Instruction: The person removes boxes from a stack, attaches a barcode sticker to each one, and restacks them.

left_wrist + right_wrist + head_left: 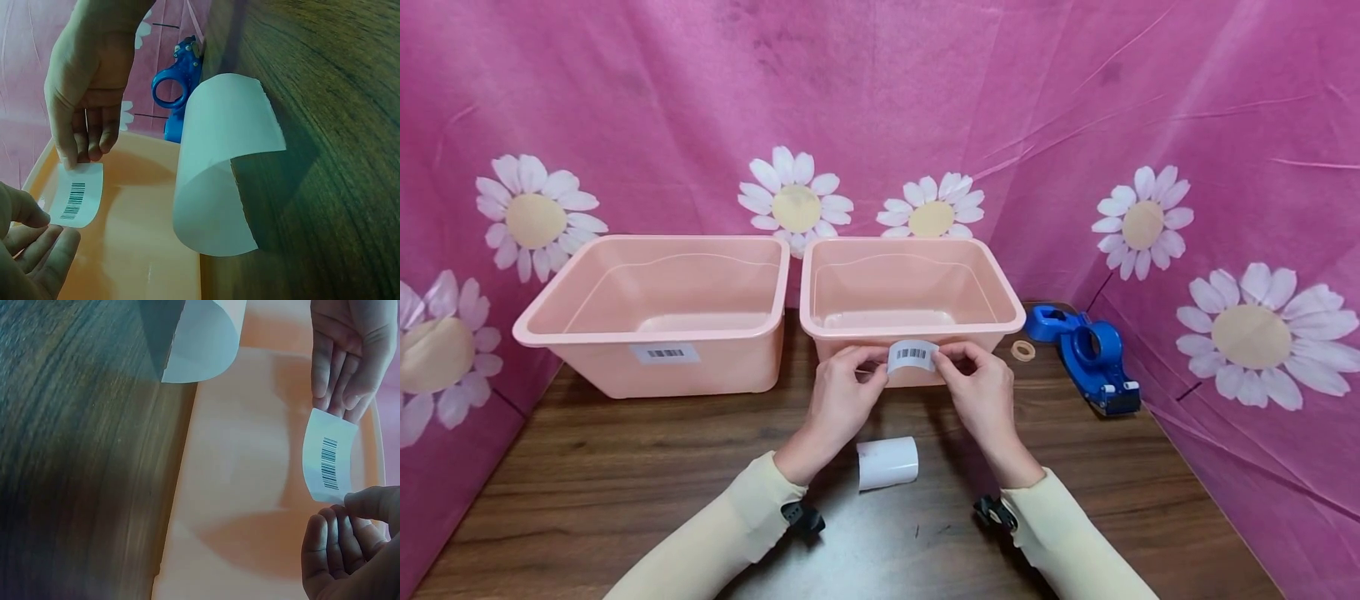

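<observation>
A white barcode label is stretched between both hands before the front wall of the right pink plastic bin. My left hand pinches the label's left end between thumb and fingertips, and my right hand pinches its right end. The label bows, its barcode facing out, in the right wrist view too. Whether its back touches the bin cannot be told. Below the hands, a curled piece of white label paper lies on the wooden table.
To the left stands another pink bin with a barcode label on its front. A blue tape dispenser and a small tan ring lie at the right. Behind hangs a pink flowered cloth.
</observation>
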